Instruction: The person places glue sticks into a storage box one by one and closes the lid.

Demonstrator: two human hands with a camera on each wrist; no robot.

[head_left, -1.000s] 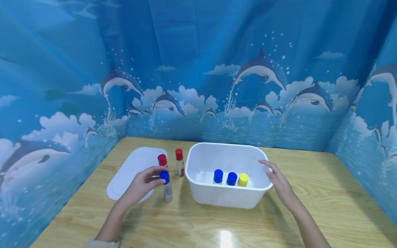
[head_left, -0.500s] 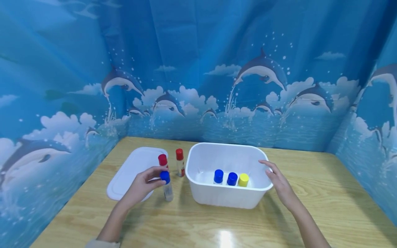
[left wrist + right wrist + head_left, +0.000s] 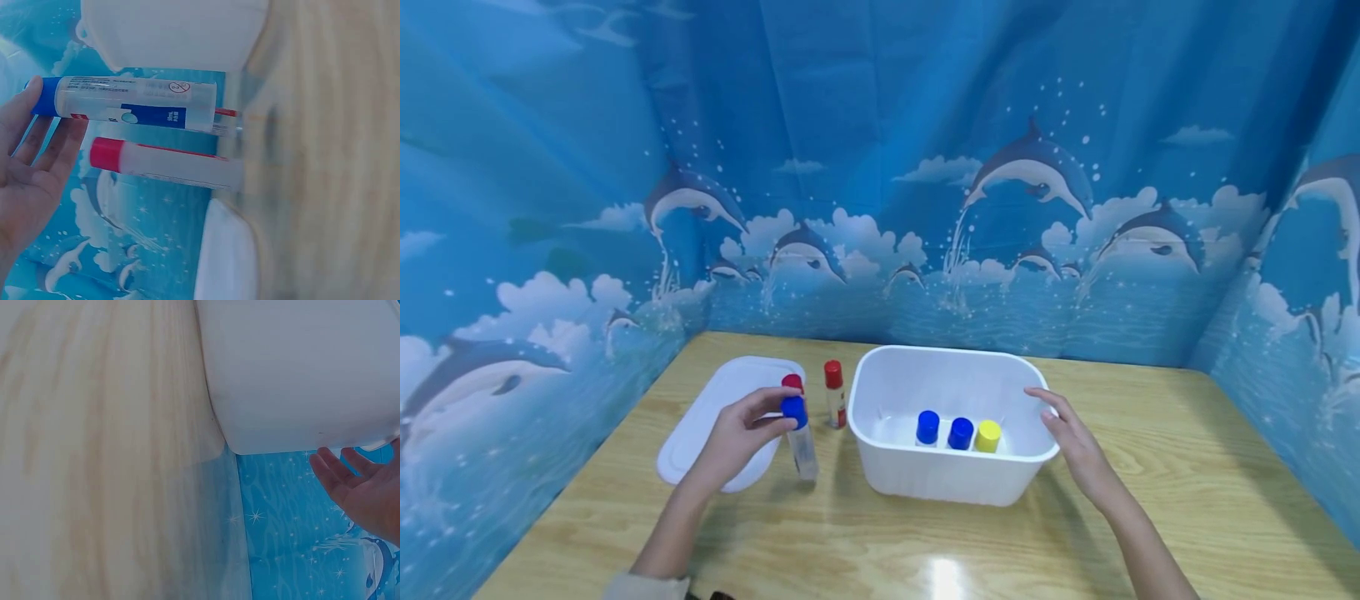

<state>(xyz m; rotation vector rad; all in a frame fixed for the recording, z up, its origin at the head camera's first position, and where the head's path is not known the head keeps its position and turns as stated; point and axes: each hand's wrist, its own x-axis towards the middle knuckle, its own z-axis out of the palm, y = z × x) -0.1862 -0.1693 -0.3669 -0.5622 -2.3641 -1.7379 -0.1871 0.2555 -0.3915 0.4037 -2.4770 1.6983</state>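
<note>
My left hand pinches the blue cap of a clear glue bottle between thumb and fingers. The bottle tilts a little, its base slightly above the table; the left wrist view shows its printed blue label. Behind it, partly hidden by the hand, stands a red-capped glue bottle. Another red-capped bottle stands upright nearer the white box. Two blue-capped bottles and one yellow-capped bottle stand inside that box. My right hand rests at the box's right rim, fingers loosely extended.
A white lid lies flat on the wooden table, left of the bottles. A blue curtain printed with dolphins hangs behind the table and along both sides.
My left hand has lifted the blue-capped bottle slightly, tilting its cap to the left. The hand now covers more of the red-capped bottle behind. The right hand and the box stay in place.
</note>
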